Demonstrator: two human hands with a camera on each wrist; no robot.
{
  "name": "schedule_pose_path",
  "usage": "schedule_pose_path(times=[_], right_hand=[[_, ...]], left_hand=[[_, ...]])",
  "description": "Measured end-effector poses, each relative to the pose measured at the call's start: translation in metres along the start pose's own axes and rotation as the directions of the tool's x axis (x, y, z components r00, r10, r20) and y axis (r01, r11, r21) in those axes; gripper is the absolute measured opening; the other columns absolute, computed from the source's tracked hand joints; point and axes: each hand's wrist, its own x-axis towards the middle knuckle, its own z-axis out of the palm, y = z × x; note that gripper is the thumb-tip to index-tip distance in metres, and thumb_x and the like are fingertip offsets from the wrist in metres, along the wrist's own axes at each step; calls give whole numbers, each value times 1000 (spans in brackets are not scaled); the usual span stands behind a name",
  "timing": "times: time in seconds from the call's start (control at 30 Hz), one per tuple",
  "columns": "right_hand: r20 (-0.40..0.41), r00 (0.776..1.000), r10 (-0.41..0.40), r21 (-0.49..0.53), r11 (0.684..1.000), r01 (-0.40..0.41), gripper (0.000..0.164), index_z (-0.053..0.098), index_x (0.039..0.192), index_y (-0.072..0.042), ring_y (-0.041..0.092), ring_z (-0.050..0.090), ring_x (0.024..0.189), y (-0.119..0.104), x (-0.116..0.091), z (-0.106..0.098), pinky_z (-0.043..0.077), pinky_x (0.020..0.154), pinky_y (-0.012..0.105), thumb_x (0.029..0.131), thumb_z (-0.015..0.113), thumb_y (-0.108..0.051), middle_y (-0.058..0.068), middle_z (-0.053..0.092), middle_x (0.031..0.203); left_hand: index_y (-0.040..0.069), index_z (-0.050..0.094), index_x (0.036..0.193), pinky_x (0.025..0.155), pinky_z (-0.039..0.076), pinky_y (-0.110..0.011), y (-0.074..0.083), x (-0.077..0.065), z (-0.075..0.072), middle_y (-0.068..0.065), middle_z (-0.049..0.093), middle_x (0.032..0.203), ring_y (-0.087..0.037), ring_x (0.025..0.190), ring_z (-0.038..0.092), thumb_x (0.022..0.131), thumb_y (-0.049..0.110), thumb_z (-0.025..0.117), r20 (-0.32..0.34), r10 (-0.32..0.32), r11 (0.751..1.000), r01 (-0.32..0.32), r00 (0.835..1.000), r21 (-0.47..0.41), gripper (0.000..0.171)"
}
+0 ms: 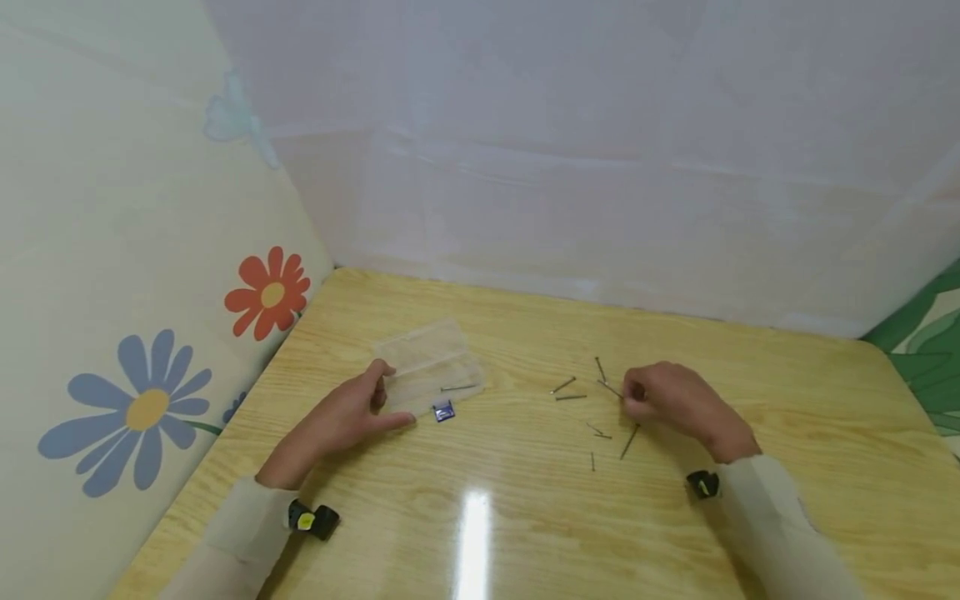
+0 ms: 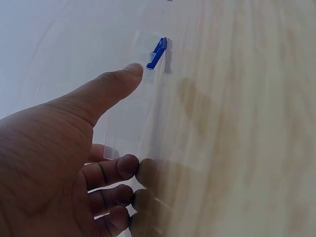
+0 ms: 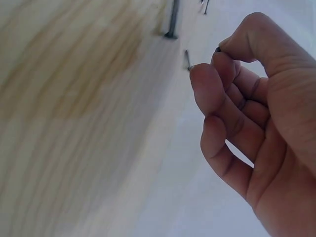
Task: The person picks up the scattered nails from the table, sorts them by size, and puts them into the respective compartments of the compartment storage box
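In the head view, a clear plastic box lies on the table at left, a blue latch at its front. One nail shows within its outline. My left hand is at the box's left end, thumb stretched along the front, other fingers loosely bent. From the left wrist, the thumb points toward the blue latch. My right hand pinches a nail between thumb and index finger; only a dark end shows in the right wrist view.
Several loose nails lie left of my right hand, among them one nail toward the box, a darker nail nearer me and a small nail. A pale cloth hangs behind the wooden table.
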Motion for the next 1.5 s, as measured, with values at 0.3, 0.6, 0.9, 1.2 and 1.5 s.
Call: schedule_pose_path(times=[0.3,0.6,0.9,1.2,1.5], right_hand=[[8,998,-58,23,998,58,15,67,82,-18,6,50,66,-22,30,7,48,65,32,87,69,-5,-12,59,76],[18,996,-91,46,995,90,18,63,79,-19,7,46,64,-43,58,9,43,63,31,90,74,-11,-11,53,72],[35,988,-153,14,988,152,17,63,78,-18,7,46,64,-59,80,12,44,64,31,85,68,-4,-10,52,70],[91,983,-162,-36,986,166,12,66,81,-17,8,50,65,-79,101,20,47,65,29,85,66,-6,-11,57,73],[127,974,-188,-114,973,203,12,65,79,-18,7,49,62,-97,121,30,48,62,28,87,69,-10,-10,57,71]], left_hand=[[2,46,133,65,41,-35,-2,1,0,-5,51,88,-20,77,50,84,50,84,0,-12,1000,12,1000,0,79],[4,46,132,66,42,-35,-3,2,1,-6,52,89,-21,78,51,82,50,85,5,-26,1000,26,1000,4,79],[3,46,131,65,43,-35,-2,2,0,-5,52,88,-21,77,51,81,50,86,5,-19,1000,19,1000,17,79],[4,46,130,65,42,-34,-3,1,-1,-5,52,88,-20,77,51,81,51,86,8,-7,1000,7,1000,13,78],[2,46,130,64,41,-35,-3,1,-3,-6,52,87,-20,75,50,83,49,85,14,10,1000,-10,1000,5,77]])
